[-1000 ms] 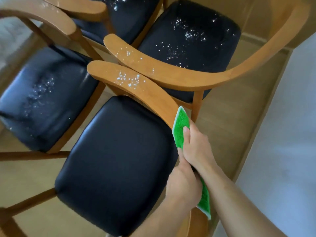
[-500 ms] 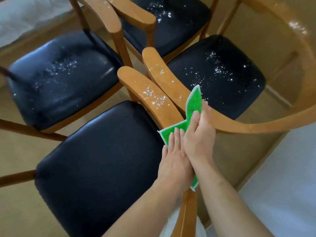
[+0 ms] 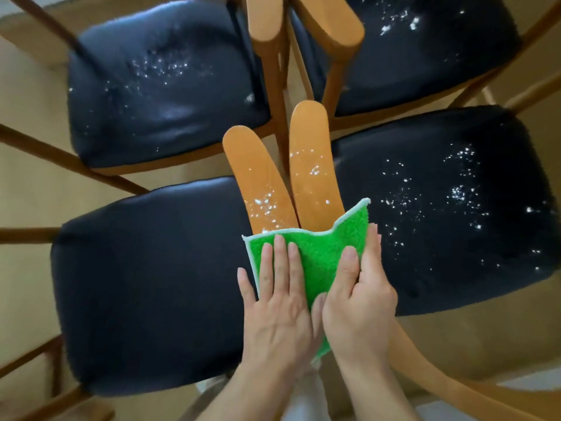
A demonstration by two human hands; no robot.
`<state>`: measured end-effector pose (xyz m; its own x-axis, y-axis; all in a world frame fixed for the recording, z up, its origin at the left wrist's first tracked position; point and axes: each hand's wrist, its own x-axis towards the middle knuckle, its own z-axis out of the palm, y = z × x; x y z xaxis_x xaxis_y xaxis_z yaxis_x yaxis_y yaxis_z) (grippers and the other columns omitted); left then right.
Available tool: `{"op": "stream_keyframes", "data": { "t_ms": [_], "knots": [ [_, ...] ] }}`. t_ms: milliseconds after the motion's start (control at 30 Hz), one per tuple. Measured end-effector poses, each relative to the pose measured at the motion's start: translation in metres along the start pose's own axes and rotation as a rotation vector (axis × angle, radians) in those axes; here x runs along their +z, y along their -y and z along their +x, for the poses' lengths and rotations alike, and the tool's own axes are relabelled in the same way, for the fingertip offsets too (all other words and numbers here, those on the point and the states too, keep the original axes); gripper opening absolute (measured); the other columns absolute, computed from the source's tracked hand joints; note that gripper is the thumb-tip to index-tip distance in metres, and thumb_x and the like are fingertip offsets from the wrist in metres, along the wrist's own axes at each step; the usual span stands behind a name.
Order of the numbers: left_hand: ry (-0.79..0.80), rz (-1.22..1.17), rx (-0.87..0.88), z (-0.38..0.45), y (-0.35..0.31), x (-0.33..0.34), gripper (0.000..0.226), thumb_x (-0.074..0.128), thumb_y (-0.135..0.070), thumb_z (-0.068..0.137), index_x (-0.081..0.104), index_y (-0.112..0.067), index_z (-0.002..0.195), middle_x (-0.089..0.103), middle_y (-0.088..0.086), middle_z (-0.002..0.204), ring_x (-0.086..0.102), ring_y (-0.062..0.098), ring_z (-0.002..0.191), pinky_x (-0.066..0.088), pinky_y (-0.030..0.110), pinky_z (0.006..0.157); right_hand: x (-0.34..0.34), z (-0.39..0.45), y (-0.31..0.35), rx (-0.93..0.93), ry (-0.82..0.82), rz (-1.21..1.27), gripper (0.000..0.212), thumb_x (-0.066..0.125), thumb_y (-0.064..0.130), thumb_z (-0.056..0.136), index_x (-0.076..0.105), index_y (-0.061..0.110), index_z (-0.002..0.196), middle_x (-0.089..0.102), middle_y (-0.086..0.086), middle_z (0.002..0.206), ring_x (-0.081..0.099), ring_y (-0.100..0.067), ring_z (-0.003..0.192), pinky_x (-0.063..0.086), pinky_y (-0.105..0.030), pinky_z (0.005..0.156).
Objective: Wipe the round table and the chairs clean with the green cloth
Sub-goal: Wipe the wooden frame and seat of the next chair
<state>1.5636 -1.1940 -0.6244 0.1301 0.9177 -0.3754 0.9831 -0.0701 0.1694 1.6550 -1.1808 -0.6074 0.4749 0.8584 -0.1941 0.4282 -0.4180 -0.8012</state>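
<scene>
Green cloth (image 3: 321, 253) with pale edging, draped over the near ends of two wooden armrests (image 3: 261, 180), one corner sticking up at the right. Four chairs with black padded seats (image 3: 145, 284) pushed close together; white specks on both armrests and three seats, near-left seat clean.

My two hands, side by side, seen from above.
My left hand (image 3: 277, 311) lies flat, fingers straight and together, thumb spread; my right hand (image 3: 359, 302) touches it, fingers extended forward, thumb angled inward; both bare forearms reach forward from below.
</scene>
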Motion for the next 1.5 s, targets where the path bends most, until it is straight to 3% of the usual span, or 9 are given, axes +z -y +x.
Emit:
{"op": "stream_keyframes", "data": {
  "t_ms": [100, 233, 400, 600, 800, 1000, 1167, 1333, 1500],
  "knots": [
    [-0.021, -0.001, 0.009, 0.01, 0.0, 0.003, 0.078, 0.034, -0.046, 0.087, 0.019, 0.0, 0.148, 0.023, 0.017, 0.154, 0.017, 0.032, 0.145, 0.025, 0.067, 0.105, 0.001, 0.007, 0.012, -0.117, 0.004, -0.065, 0.064, 0.041, 0.023, 0.096, 0.011, 0.012, 0.151, 0.016, 0.005, 0.154, 0.02, -0.02, 0.146, 0.013, -0.012, 0.114],
    [-0.054, -0.025, 0.056, 0.015, 0.007, 0.011, 0.075, 0.03, -0.047, 0.088, 0.016, -0.003, 0.148, 0.016, 0.014, 0.159, 0.009, 0.03, 0.146, 0.017, 0.067, 0.106, 0.004, -0.005, 0.012, -0.374, 0.05, -0.146, 0.059, 0.041, 0.017, 0.094, 0.023, 0.007, 0.149, 0.028, -0.002, 0.153, 0.025, -0.015, 0.143, 0.024, -0.029, 0.114],
    [-0.014, 0.051, 0.101, 0.038, 0.019, 0.0, 0.083, 0.031, -0.053, 0.09, -0.003, -0.009, 0.152, -0.007, 0.012, 0.161, -0.01, 0.029, 0.147, 0.004, 0.067, 0.109, 0.011, 0.006, 0.006, -0.216, 0.485, -0.238, 0.052, 0.027, 0.035, 0.096, 0.004, 0.033, 0.142, 0.005, 0.018, 0.155, -0.007, 0.009, 0.142, 0.001, -0.027, 0.12],
    [-0.077, 0.004, 0.171, 0.078, 0.042, -0.017, 0.069, -0.004, -0.048, 0.091, -0.02, -0.018, 0.151, -0.03, 0.006, 0.156, -0.031, 0.024, 0.142, -0.015, 0.063, 0.11, 0.037, 0.046, 0.019, -0.377, 0.546, -0.501, 0.059, 0.004, 0.058, 0.091, -0.015, 0.037, 0.143, -0.012, 0.017, 0.158, -0.022, 0.005, 0.14, -0.017, -0.021, 0.114],
    [-0.152, -0.054, 0.214, 0.082, 0.045, -0.016, 0.07, 0.019, -0.045, 0.097, -0.011, -0.016, 0.153, -0.021, 0.008, 0.159, -0.025, 0.025, 0.144, -0.017, 0.061, 0.11, 0.042, 0.048, 0.018, -0.445, 0.482, -0.5, 0.063, 0.006, 0.056, 0.094, -0.003, 0.028, 0.15, -0.003, 0.012, 0.16, -0.014, 0.001, 0.145, -0.011, -0.025, 0.117],
    [-0.186, -0.15, 0.28, 0.042, 0.061, -0.01, 0.061, 0.035, -0.037, 0.095, 0.034, -0.006, 0.147, 0.029, 0.014, 0.154, 0.021, 0.03, 0.143, 0.015, 0.069, 0.108, 0.043, 0.013, 0.004, -0.452, 0.404, -0.531, 0.065, 0.001, 0.057, 0.099, 0.006, 0.022, 0.154, -0.004, -0.001, 0.162, -0.01, -0.016, 0.148, -0.007, -0.032, 0.117],
    [-0.14, -0.404, 0.146, 0.025, 0.092, -0.006, 0.067, 0.037, -0.035, 0.09, 0.026, -0.002, 0.148, 0.024, 0.014, 0.154, 0.013, 0.028, 0.145, 0.016, 0.069, 0.105, 0.06, 0.009, 0.008, -0.417, 0.247, -0.81, 0.069, 0.014, 0.055, 0.098, 0.024, 0.012, 0.152, 0.013, -0.019, 0.159, 0.011, -0.042, 0.144, 0.01, -0.054, 0.112],
    [-0.061, -0.584, -0.011, 0.043, 0.106, -0.007, 0.067, 0.006, -0.059, 0.085, -0.026, -0.035, 0.139, -0.029, -0.019, 0.15, -0.031, -0.003, 0.137, -0.019, 0.028, 0.11, 0.079, 0.022, 0.026, -0.342, 0.213, -0.968, 0.072, 0.023, 0.053, 0.095, 0.023, 0.009, 0.152, 0.021, -0.028, 0.154, 0.019, -0.055, 0.138, 0.022, -0.069, 0.105],
    [-0.127, -0.687, -0.063, 0.065, 0.11, -0.006, 0.058, 0.017, -0.05, 0.093, -0.015, -0.038, 0.141, -0.02, -0.026, 0.148, -0.027, -0.014, 0.134, -0.019, 0.016, 0.107, 0.098, 0.044, 0.046, -0.26, 0.248, -1.029, 0.072, 0.008, 0.057, 0.093, 0.001, 0.021, 0.154, 0.002, -0.022, 0.16, 0.006, -0.052, 0.142, 0.011, -0.07, 0.107]
  ]
}}
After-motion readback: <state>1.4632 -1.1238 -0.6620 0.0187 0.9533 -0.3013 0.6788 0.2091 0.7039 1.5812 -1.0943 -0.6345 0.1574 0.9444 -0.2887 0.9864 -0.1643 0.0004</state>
